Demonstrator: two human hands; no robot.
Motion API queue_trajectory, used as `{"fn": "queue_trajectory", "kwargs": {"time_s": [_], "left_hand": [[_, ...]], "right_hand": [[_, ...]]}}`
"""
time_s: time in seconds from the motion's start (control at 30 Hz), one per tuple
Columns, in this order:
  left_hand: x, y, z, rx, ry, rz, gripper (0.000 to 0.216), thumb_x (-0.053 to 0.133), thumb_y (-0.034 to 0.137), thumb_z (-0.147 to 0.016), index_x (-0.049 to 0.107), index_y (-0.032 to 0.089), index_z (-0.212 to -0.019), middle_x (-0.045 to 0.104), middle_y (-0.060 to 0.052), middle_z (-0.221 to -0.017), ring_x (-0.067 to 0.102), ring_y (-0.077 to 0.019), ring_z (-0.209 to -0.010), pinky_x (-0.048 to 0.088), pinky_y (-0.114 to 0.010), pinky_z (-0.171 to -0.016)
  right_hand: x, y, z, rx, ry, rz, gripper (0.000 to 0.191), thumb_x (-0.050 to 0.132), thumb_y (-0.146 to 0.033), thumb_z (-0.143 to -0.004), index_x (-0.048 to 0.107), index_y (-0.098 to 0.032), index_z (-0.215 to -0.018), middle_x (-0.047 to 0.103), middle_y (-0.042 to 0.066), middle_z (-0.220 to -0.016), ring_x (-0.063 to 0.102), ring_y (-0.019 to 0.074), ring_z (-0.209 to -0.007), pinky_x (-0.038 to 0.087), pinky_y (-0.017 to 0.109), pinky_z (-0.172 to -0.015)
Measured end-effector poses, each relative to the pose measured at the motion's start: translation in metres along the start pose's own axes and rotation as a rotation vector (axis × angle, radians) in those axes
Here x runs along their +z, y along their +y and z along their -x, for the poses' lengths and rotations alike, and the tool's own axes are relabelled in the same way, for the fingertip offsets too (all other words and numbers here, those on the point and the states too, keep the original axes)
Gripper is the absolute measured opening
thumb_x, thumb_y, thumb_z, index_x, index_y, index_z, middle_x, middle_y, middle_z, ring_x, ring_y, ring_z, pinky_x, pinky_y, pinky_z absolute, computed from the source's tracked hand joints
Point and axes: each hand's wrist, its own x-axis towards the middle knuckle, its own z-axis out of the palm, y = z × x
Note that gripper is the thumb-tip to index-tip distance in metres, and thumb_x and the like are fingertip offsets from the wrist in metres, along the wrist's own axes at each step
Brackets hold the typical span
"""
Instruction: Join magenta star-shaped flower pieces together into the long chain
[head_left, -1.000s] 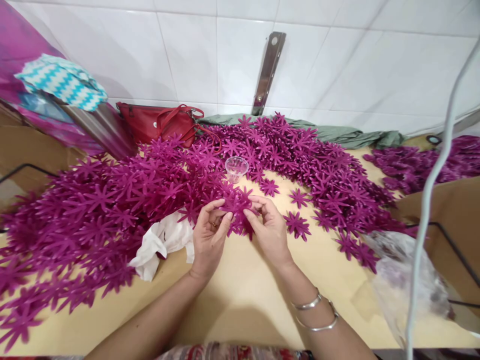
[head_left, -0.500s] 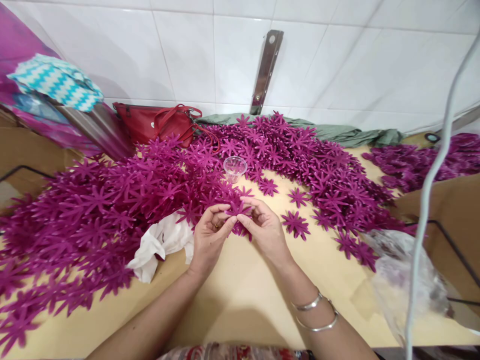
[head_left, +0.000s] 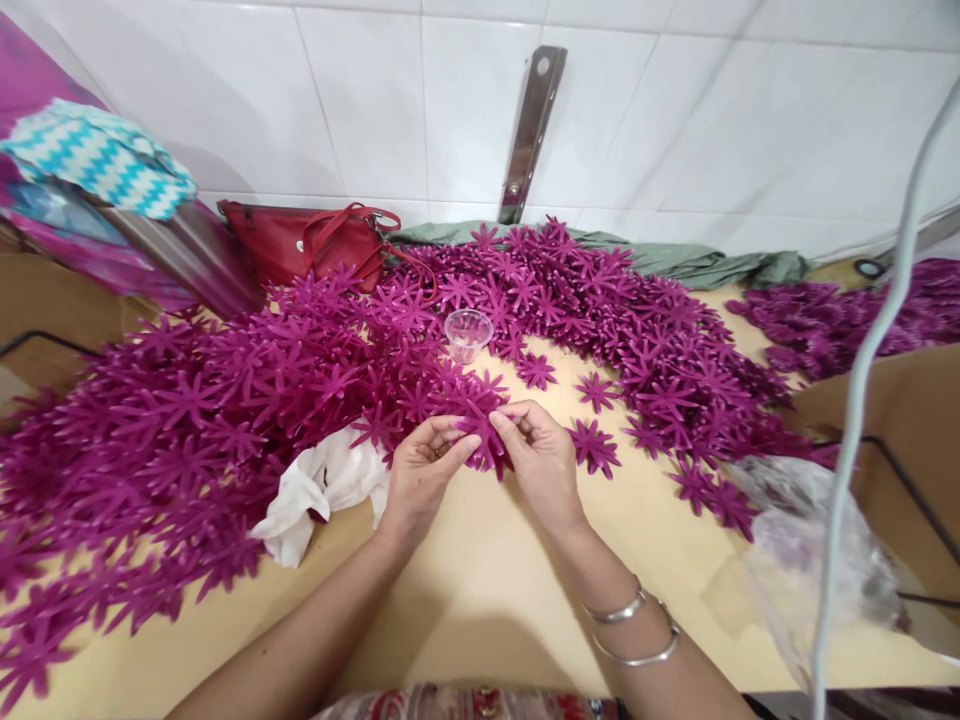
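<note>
Between my two hands is a magenta artificial flower piece [head_left: 480, 428] with long narrow petals. My left hand [head_left: 429, 468] pinches it by a petal on the left, thumb against fingers. On the other side, my right hand [head_left: 538, 458] is closed on it with thumb and forefinger. More of the same magenta pieces lie just under and behind it, so its outline is hard to separate. A large heap of flower pieces [head_left: 225, 420] spreads to the left, and a second heap [head_left: 600, 300] curves behind and to the right. A single piece [head_left: 596, 447] lies by my right hand.
Behind my hands stands a clear plastic cup [head_left: 468, 335]. Crumpled white cloth [head_left: 322, 490] lies left of my left wrist. A red bag [head_left: 300, 243] rests against the tiled wall. At right are a clear plastic bag [head_left: 817, 540] and a hanging pale cable [head_left: 855, 400].
My right thumb and fingers have shifted on the flower piece, the thumb now higher over its petals. The left hand keeps nearly the same pinch. The view has tilted slightly.
</note>
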Motion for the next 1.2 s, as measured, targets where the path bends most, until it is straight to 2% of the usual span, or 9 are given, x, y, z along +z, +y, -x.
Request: {"fn": "queue_trajectory", "kwargs": {"time_s": [0.17,0.3,0.4,0.57,0.73,0.9,1.03,1.13,1.2], "left_hand": [[-0.003,-0.001,-0.001,0.037,0.044,-0.015,0.032,0.095,0.032,-0.067,0.078,0.020,-0.091,0.069,0.003,-0.074,0.061,-0.0071,-0.069,0.051,-0.017,-0.067],[-0.006,-0.002,-0.002,0.050,0.069,-0.029,0.032,0.092,0.032,-0.071,0.077,0.020,-0.097,0.071,0.002,-0.080,0.062,-0.0081,-0.072,0.050,-0.018,-0.069],[-0.006,-0.001,-0.001,0.034,0.027,-0.050,0.026,0.087,0.034,-0.079,0.077,0.020,-0.098,0.075,-0.001,-0.092,0.065,-0.0107,-0.081,0.052,-0.021,-0.077],[-0.006,-0.002,0.000,0.002,0.008,-0.004,0.021,0.085,0.035,-0.083,0.073,0.019,-0.088,0.074,0.001,-0.087,0.065,-0.0100,-0.079,0.053,-0.022,-0.079],[-0.009,-0.002,0.000,-0.024,0.037,-0.036,0.029,0.086,0.040,-0.080,0.068,0.017,-0.082,0.068,0.002,-0.076,0.060,-0.0090,-0.070,0.050,-0.022,-0.072],[-0.009,-0.001,0.001,0.007,0.037,-0.064,0.031,0.085,0.041,-0.082,0.064,0.018,-0.082,0.059,0.006,-0.069,0.047,-0.0059,-0.062,0.040,-0.018,-0.062],[-0.007,0.000,0.002,0.033,0.008,-0.075,0.028,0.080,0.041,-0.087,0.063,0.019,-0.086,0.064,0.004,-0.078,0.054,-0.0078,-0.069,0.045,-0.020,-0.070],[-0.007,0.000,0.002,0.070,-0.017,-0.067,0.024,0.075,0.042,-0.091,0.066,0.020,-0.097,0.071,-0.001,-0.093,0.064,-0.0116,-0.083,0.051,-0.024,-0.083],[-0.007,-0.001,0.002,0.076,-0.008,-0.052,0.028,0.075,0.043,-0.091,0.065,0.021,-0.105,0.074,-0.003,-0.099,0.069,-0.0138,-0.085,0.054,-0.028,-0.086]], "right_hand": [[-0.007,-0.001,-0.007,-0.106,0.165,0.062,0.023,0.067,-0.039,-0.096,0.063,-0.021,-0.082,0.057,-0.003,-0.073,0.050,0.0135,-0.068,0.042,0.027,-0.064],[-0.019,0.002,-0.019,-0.122,0.327,-0.021,0.025,0.069,-0.043,-0.094,0.060,-0.022,-0.082,0.055,-0.003,-0.077,0.049,0.0135,-0.072,0.043,0.027,-0.072],[-0.018,0.003,-0.021,0.010,0.270,-0.244,0.026,0.074,-0.046,-0.089,0.060,-0.025,-0.089,0.057,-0.004,-0.078,0.053,0.0131,-0.072,0.047,0.027,-0.073],[-0.007,0.001,-0.019,0.190,0.086,-0.451,0.043,0.091,-0.038,-0.070,0.064,-0.027,-0.102,0.071,-0.004,-0.082,0.065,0.0157,-0.075,0.055,0.032,-0.081],[-0.006,-0.001,-0.019,0.180,0.106,-0.475,0.032,0.092,-0.033,-0.068,0.069,-0.026,-0.090,0.074,-0.003,-0.082,0.067,0.0145,-0.072,0.058,0.032,-0.082],[-0.007,0.000,-0.018,0.161,0.098,-0.426,0.028,0.089,-0.036,-0.074,0.071,-0.024,-0.092,0.074,-0.003,-0.081,0.065,0.0134,-0.070,0.057,0.030,-0.076],[-0.007,-0.001,-0.017,0.220,0.081,-0.433,0.029,0.087,-0.043,-0.077,0.071,-0.025,-0.091,0.072,-0.003,-0.076,0.061,0.0137,-0.064,0.055,0.029,-0.067],[-0.007,-0.004,-0.016,0.220,0.074,-0.446,0.034,0.089,-0.048,-0.073,0.070,-0.025,-0.087,0.071,-0.003,-0.075,0.060,0.0138,-0.064,0.054,0.028,-0.064],[-0.006,-0.005,-0.016,0.215,0.049,-0.452,0.034,0.090,-0.050,-0.072,0.069,-0.025,-0.082,0.066,-0.005,-0.069,0.055,0.0123,-0.058,0.051,0.027,-0.059]]}}
